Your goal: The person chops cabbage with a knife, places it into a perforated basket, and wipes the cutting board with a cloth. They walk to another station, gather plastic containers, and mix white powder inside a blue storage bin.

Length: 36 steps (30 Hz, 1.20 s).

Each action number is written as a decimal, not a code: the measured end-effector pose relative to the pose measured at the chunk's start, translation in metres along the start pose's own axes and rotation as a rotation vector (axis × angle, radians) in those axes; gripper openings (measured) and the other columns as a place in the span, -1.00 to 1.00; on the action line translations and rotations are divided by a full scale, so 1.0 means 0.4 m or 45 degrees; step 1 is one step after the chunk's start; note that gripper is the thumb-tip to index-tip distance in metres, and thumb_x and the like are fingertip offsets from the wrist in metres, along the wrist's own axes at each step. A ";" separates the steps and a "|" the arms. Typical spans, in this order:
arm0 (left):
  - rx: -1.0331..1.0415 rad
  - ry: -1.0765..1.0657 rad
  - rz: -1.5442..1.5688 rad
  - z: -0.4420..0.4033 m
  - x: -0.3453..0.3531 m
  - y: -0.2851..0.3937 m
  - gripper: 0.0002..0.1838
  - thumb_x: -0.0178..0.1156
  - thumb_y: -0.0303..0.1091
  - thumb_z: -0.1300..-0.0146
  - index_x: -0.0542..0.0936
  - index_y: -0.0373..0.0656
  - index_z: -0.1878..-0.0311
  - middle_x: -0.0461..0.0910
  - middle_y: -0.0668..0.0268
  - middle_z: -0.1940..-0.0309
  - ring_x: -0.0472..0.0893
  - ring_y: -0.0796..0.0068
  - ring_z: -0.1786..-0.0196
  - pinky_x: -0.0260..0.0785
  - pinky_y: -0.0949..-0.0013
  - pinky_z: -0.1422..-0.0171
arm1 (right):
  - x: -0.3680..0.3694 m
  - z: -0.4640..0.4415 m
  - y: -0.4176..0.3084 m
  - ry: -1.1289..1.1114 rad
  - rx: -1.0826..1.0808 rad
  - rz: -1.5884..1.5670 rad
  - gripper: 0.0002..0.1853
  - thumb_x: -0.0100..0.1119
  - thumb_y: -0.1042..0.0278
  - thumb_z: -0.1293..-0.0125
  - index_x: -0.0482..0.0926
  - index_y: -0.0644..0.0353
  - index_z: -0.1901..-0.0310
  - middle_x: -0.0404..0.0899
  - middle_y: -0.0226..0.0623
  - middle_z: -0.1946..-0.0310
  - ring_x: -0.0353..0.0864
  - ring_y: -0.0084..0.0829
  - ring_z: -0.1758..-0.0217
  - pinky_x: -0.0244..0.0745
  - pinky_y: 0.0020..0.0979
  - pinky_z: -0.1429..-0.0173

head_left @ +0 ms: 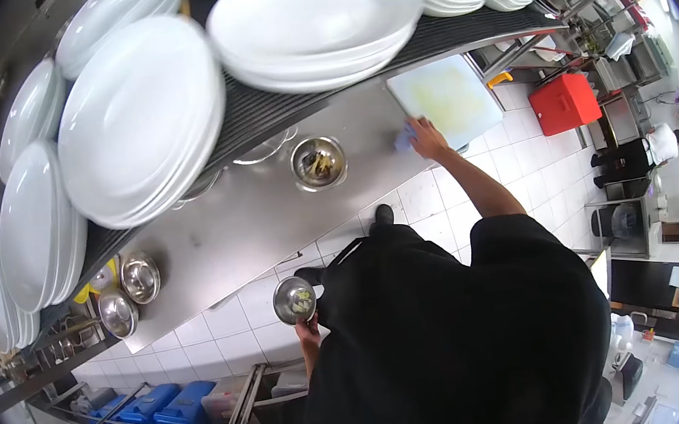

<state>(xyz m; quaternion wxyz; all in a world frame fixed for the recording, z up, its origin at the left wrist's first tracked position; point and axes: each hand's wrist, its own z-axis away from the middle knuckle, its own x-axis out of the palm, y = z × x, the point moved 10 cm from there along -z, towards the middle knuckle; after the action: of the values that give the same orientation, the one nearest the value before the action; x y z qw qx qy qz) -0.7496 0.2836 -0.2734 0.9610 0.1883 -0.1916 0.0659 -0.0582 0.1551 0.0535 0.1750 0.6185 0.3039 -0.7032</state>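
Observation:
My left hand (307, 329) grips the rim of a small metal bowl (294, 301), held out over the floor in front of the counter. Some pale green pieces lie inside it. My right hand (429, 138) is at the near left edge of a white cutting board (436, 86) with yellowish stains. Bunched under its fingers is a blue cloth (405, 138), partly hidden by the hand. Another metal bowl (318, 164), with dark and yellowish bits in it, stands on the steel counter (247, 215) between my two hands.
Stacks of white oval plates (144, 121) fill the ribbed shelf above the counter. Two nested-looking metal bowls (141, 277) stand at the counter's left end. Blue lidded bins (185, 405) are at lower left. A red box (565, 104) stands beyond the board, and a person (638, 155) is farther right.

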 end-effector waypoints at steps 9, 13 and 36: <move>0.188 0.087 0.016 0.103 0.286 -0.198 -0.60 -0.12 -0.36 -0.41 0.42 -0.30 -0.23 0.65 0.09 0.04 0.70 0.10 0.10 0.68 0.16 0.00 | 0.332 -0.454 0.069 -0.034 0.153 -0.082 -0.22 0.03 -0.19 -0.35 0.16 0.12 -0.45 0.04 0.11 -0.48 0.09 0.20 -0.49 0.08 0.16 -0.48; 0.101 0.011 -0.079 0.097 0.347 -0.322 -0.60 -0.05 -0.35 -0.38 0.43 -0.21 -0.25 0.62 0.10 -0.03 0.69 0.13 0.05 0.64 0.09 -0.08 | 0.271 -0.288 -0.233 -0.092 -0.518 -0.082 -0.35 0.08 -0.02 -0.36 0.22 -0.03 -0.42 0.21 -0.03 -0.40 0.21 0.02 -0.41 0.20 0.06 -0.40; 0.316 -0.884 -1.433 0.233 1.781 -0.304 -0.43 0.09 -0.20 -0.34 0.34 -0.19 -0.37 0.49 0.26 -0.19 0.53 0.41 -0.09 0.42 0.23 -0.09 | -0.256 0.066 0.665 0.292 0.297 -1.207 -0.11 0.08 -0.31 -0.37 0.09 0.18 -0.49 0.12 0.05 -0.48 -0.02 -0.03 -0.60 0.06 -0.07 -0.56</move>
<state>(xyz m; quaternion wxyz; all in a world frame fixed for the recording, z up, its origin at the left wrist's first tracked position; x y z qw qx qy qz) -0.1034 0.1746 0.0456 0.7027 0.3788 -0.3532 -0.4879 0.1050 -0.0759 0.0987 -0.2685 0.5013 0.4881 -0.6620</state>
